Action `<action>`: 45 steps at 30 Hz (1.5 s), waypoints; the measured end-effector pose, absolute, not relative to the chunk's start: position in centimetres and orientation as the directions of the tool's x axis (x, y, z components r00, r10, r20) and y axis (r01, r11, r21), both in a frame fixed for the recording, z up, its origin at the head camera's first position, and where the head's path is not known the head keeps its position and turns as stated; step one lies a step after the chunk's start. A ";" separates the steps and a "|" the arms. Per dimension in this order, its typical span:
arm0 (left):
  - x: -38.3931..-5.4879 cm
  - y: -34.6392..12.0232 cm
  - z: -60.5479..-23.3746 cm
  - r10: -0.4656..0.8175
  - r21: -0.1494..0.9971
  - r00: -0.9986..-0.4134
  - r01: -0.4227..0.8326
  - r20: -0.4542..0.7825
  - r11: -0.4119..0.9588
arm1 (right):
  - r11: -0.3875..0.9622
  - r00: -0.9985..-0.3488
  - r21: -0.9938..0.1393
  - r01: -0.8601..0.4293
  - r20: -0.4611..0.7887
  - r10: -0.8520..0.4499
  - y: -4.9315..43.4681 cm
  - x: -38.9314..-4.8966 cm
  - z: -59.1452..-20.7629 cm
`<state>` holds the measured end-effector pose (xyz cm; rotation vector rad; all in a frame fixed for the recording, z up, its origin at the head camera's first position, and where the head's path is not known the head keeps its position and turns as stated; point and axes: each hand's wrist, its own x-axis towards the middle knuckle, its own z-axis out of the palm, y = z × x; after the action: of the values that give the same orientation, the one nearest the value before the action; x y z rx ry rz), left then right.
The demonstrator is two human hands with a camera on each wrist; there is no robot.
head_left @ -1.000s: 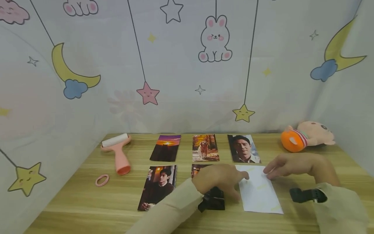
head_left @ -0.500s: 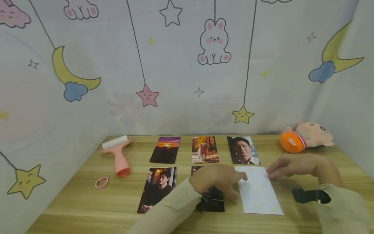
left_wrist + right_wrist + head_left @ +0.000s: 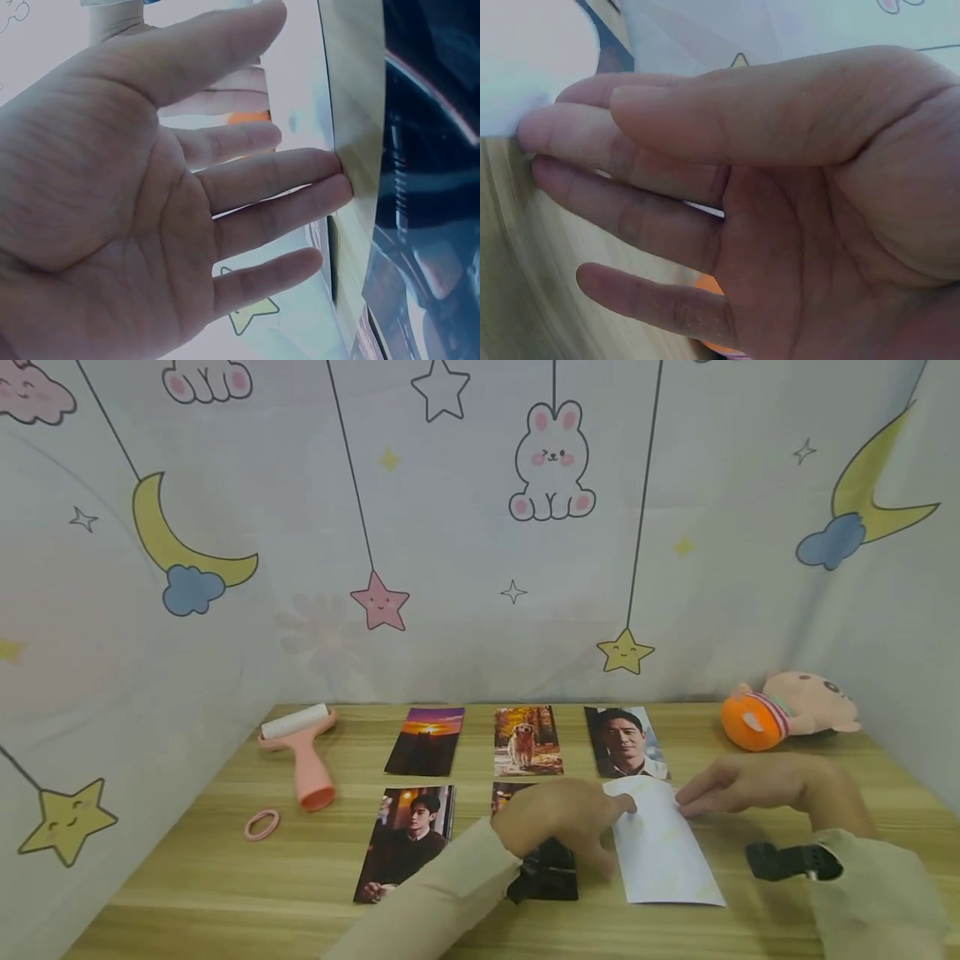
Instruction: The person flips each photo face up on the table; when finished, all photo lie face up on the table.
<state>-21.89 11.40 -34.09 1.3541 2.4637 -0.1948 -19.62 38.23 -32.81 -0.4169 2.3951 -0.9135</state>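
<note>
A white photo print [image 3: 663, 856], its plain back with faint yellowish marks facing up, lies between my two hands in the head view. Its far end bows up slightly. My left hand [image 3: 555, 818] reaches over its left edge, index fingertip on the paper; the fingers [image 3: 262, 180] are straight in the left wrist view. At the right edge, the fingertips of my right hand [image 3: 776, 785] touch the sheet [image 3: 532, 67], its fingers extended. A dark photo [image 3: 555, 872] lies partly hidden beneath my left hand and wrist.
Photos of a sunset [image 3: 425, 742], a dog [image 3: 523, 747] and a portrait [image 3: 626, 742] form a back row. Another portrait stack [image 3: 408, 843] lies front left. A pink-handled roller [image 3: 307, 768], a pink ring [image 3: 262, 825] and a plush doll [image 3: 783, 710] sit toward the sides.
The white print, flat before, now bows up at its far end. Both hands stay nearly in place; the right fingertips have shifted slightly left onto the paper's edge.
</note>
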 end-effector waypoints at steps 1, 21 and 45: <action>-21.8 11.4 -34.1 0.799 0.027 -0.502 0.841 -0.332 0.540 | 0.718 -0.802 -0.689 -0.094 -0.375 -0.465 38.2 -19.7 -32.8; -18.8 13.6 -35.6 0.749 -0.273 -0.612 0.788 -0.255 0.551 | 0.590 -0.728 -0.804 -0.076 -0.359 -0.584 38.4 -20.4 -33.5; -18.2 14.0 -36.3 0.759 -0.306 -0.612 0.783 -0.224 0.541 | 0.678 -0.831 -0.735 -0.017 -0.367 -0.418 39.9 -19.1 -33.1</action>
<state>-18.21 14.02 -36.25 1.3525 2.7006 -0.5860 -19.13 39.88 -33.12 -0.3350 2.3730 -1.0326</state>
